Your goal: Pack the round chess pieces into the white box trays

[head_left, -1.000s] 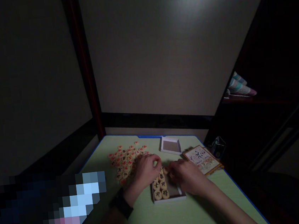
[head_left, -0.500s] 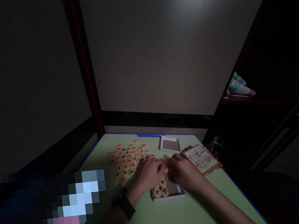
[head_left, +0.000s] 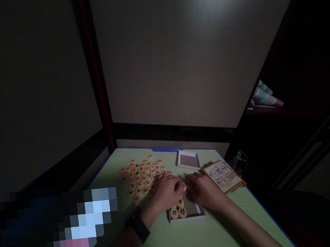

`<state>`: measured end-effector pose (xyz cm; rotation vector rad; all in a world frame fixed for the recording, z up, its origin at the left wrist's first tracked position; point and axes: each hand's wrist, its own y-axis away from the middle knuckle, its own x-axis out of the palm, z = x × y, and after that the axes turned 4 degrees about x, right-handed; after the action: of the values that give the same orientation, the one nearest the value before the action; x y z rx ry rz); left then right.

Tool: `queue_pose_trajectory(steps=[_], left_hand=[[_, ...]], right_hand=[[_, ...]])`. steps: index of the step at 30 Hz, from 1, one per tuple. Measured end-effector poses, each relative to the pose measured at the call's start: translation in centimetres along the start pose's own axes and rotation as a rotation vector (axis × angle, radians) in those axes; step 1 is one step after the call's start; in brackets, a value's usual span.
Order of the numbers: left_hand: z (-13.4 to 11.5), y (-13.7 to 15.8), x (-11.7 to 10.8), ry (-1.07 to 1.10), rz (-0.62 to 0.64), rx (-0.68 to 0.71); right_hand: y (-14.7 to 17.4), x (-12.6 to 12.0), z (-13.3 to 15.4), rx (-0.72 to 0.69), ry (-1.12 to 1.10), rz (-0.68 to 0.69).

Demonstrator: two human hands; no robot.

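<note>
**Few Pieces in the Tray, Many Loose on the Bench**

A shallow white-edged tray (head_left: 188, 218) lies on the green bench (head_left: 151, 244), about midway between its left and right edges, with black-marked pieces (head_left: 174, 213) seated side by side in its near-left corner. Three show clearly; the left hand (head_left: 166, 188) hides what lies beyond them, so the full count cannot be told. The tray's brown floor shows on its right side, and by the look of it only a small share of the set is in place.

Above the far part of the tray, the left hand and the right hand (head_left: 203, 190) almost meet, fingers curled inward. A pale piece with a reddish mark (head_left: 184, 186) shows between them at the fingertips; which hand grips it cannot be told.

Most of the set appears to be left outside: loose pieces (head_left: 143, 178), marked in red and in black, spread from beside the left hand toward the bench's far-left corner.

A second shallow tray (head_left: 189, 160), brown floor showing, stands by the far edge, near the far-right corner. A framed, lettered panel (head_left: 223, 176) lies at the right edge. A dark watch (head_left: 139, 226) circles the left wrist.
</note>
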<state>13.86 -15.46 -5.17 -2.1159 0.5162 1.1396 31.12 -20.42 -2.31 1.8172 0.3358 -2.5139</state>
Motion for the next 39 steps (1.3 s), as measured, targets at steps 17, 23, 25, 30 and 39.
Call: queue_pose_trajectory(steps=[17, 23, 25, 30, 39], left_hand=[[-0.8, -0.4, -1.3, 0.118, -0.071, -0.108], [-0.5, -0.2, -1.0, 0.138, -0.108, -0.089], [-0.4, -0.3, -0.9, 0.135, -0.121, -0.082], [0.9, -1.3, -2.4, 0.069, -0.253, -0.081], [10.5, -0.9, -12.8, -0.383, 0.138, -0.437]], right_hand=[[0.2, -0.2, 0.1, -0.044, -0.028, 0.003], [0.2, 0.1, -0.1, -0.060, -0.017, -0.005], [0.2, 0.0, -0.3, -0.069, -0.023, 0.003], [-0.2, -0.1, -1.1, -0.048, -0.057, 0.062], [-1.1, 0.4, -1.2, 0.029, 0.050, -0.107]])
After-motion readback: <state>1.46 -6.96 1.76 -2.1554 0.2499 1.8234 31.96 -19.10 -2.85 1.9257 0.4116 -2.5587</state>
